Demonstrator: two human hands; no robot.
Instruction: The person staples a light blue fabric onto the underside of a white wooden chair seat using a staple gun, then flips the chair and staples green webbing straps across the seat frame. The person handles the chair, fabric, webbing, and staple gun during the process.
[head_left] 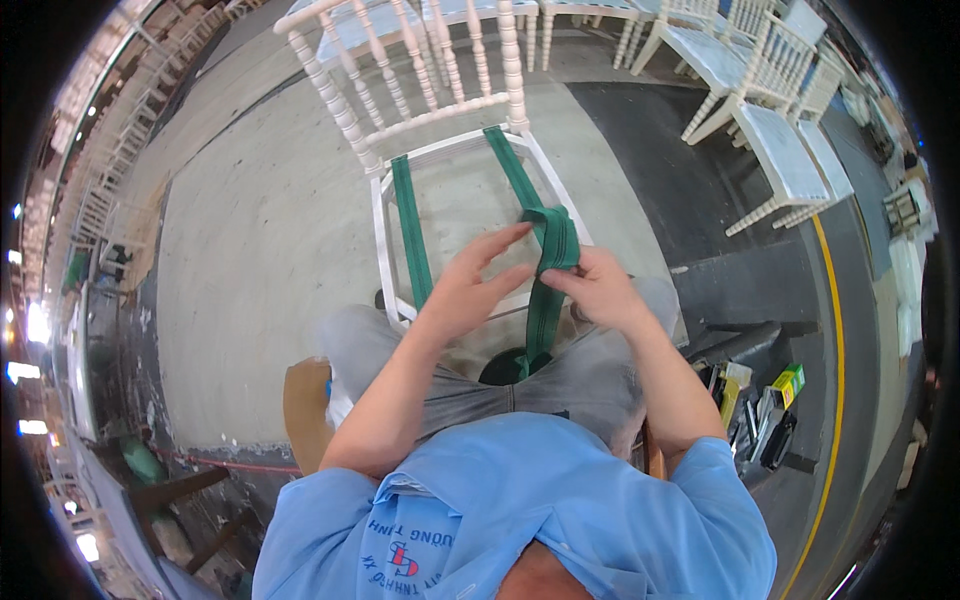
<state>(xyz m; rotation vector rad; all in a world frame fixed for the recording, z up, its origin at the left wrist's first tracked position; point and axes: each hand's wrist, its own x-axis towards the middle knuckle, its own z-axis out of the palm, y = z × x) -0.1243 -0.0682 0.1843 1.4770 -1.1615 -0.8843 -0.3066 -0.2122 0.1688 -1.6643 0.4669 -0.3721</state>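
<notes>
A white chair frame (450,147) with a turned-spindle back stands before my knees, its seat open. One green webbing strap (411,230) runs from back to front along its left side. A second green strap (511,168) starts at the back rail on the right and is folded over in a loop near the front. My right hand (603,290) pinches this looped strap between thumb and fingers. The strap's loose length hangs down between my thighs. My left hand (470,285) is beside the loop, thumb and fingers apart, with nothing in its grasp.
Several white chairs with pale covered seats (785,155) stand at the far right and along the back. Tools and a yellow-green box (788,385) lie to my right on a dark surface. A brown board (308,410) is by my left hip. More chairs line the left.
</notes>
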